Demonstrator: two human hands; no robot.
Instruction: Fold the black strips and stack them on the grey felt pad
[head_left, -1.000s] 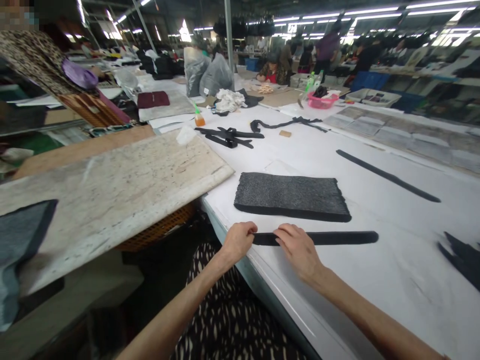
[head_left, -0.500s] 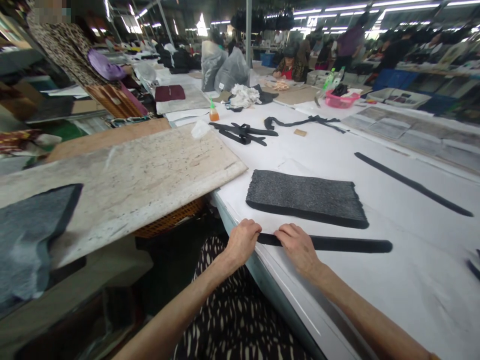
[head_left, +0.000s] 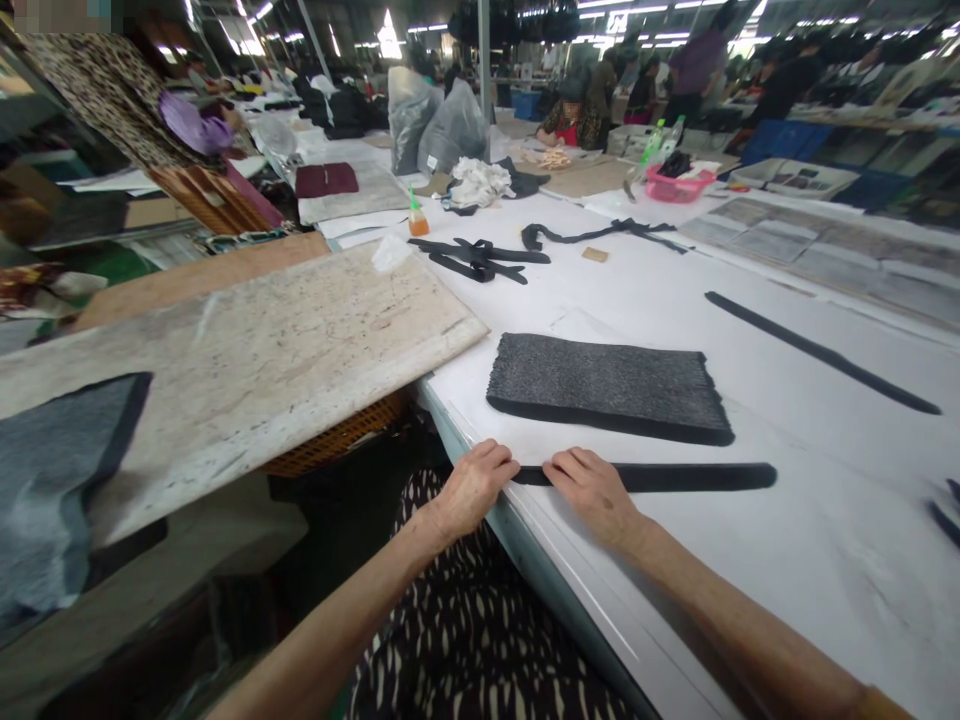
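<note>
A long black fabric strip [head_left: 694,478] lies along the near edge of the white table [head_left: 810,560]. At the strip's left end, my left hand [head_left: 480,482] is closed, fingertips pinching it. My right hand [head_left: 589,488] grips the same strip a short way to the right, fingers bent over it. The strip's right part rests flat on the table. Just beyond it lies a dark grey ribbed knit piece [head_left: 607,388] with a black border along its near side. Both thumbs are largely hidden.
A worn board [head_left: 300,340] juts in at left, bearing a grey fabric piece [head_left: 67,470]. Farther back are tangled black strips [head_left: 480,260], a small orange bottle [head_left: 417,218] and a pink basket [head_left: 679,185]. Another black strip [head_left: 821,350] lies at right. A person [head_left: 105,90] stands at far left.
The whole view has shifted slightly, so things sit a little further left and higher. Both hands keep their hold on the strip, with hardly any movement along it.
</note>
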